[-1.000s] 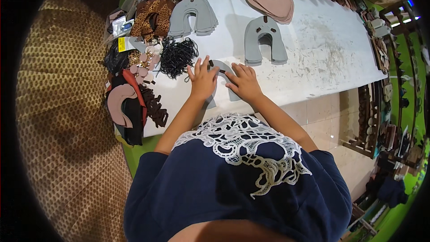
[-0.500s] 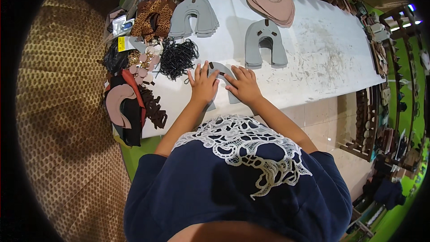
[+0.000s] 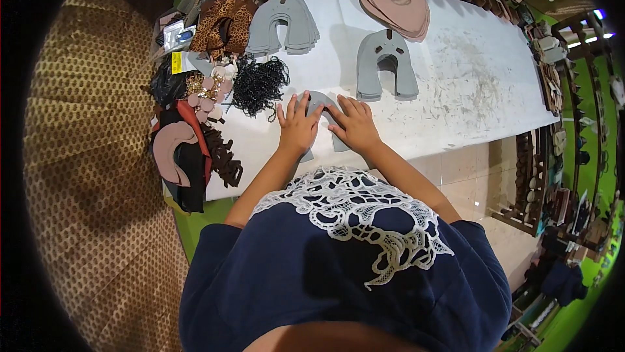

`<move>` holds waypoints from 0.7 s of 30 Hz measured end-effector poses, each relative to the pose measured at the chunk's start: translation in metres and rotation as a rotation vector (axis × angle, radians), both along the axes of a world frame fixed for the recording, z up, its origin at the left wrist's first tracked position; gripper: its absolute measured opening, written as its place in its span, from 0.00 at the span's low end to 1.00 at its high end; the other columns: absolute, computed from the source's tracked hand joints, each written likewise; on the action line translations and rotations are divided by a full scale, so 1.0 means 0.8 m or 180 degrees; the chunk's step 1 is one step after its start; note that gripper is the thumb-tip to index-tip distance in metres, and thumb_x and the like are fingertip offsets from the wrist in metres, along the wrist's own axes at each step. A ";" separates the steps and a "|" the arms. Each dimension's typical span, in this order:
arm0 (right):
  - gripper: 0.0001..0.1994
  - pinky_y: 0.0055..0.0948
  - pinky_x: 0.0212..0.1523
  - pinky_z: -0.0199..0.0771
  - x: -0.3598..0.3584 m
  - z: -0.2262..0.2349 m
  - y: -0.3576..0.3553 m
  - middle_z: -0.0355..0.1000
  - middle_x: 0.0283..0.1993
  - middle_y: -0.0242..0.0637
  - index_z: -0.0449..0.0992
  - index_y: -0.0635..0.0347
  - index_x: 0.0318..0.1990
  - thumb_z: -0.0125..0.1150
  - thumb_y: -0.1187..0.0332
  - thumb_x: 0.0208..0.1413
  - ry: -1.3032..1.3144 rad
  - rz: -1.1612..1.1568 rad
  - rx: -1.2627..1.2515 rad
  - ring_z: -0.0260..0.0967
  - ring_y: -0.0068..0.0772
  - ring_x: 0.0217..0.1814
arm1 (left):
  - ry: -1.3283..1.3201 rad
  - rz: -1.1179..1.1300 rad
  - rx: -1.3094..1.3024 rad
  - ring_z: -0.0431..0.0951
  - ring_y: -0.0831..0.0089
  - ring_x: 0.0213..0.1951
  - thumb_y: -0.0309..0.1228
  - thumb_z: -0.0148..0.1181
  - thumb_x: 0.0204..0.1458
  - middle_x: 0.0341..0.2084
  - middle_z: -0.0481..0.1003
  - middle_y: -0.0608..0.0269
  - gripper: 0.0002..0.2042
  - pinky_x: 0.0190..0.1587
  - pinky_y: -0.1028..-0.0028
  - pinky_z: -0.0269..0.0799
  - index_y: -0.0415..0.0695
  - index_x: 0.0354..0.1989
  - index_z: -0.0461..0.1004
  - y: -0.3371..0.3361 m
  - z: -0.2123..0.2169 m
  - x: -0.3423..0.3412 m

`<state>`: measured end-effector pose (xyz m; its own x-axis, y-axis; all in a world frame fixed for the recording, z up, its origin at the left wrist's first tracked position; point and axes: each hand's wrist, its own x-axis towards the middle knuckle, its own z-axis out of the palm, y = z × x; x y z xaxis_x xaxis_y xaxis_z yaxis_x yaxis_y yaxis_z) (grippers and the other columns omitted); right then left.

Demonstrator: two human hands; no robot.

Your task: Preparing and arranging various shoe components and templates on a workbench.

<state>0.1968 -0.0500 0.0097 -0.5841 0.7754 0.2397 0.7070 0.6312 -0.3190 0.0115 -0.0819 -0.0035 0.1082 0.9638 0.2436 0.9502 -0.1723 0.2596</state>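
A grey horseshoe-shaped cut piece (image 3: 319, 101) lies flat on the white table (image 3: 456, 85), mostly hidden under my hands. My left hand (image 3: 297, 126) presses flat on its left arm, fingers spread. My right hand (image 3: 353, 124) presses flat on its right arm. Neither hand grips the piece; both rest on top of it. Just beyond my right hand sits a small stack of matching grey horseshoe pieces (image 3: 387, 65).
A larger grey stack (image 3: 281, 23) and pink cut pieces (image 3: 396, 0) lie at the far edge. Black beads (image 3: 259, 82), leopard-print material (image 3: 224, 20), pink and dark scraps (image 3: 185, 156) crowd the table's left end. A woven mat (image 3: 84, 156) covers the floor at left; shelving (image 3: 573, 124) stands at right.
Both hands have stayed on the grey piece, shifting only slightly; the fingers have spread a little wider across it.
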 end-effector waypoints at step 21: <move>0.17 0.41 0.55 0.57 0.002 0.007 -0.001 0.65 0.52 0.41 0.73 0.57 0.43 0.62 0.62 0.46 0.0639 -0.0070 -0.0041 0.60 0.44 0.56 | -0.0201 0.0546 -0.0442 0.46 0.52 0.64 0.47 0.53 0.49 0.64 0.50 0.53 0.27 0.60 0.40 0.29 0.53 0.59 0.64 -0.036 0.004 -0.017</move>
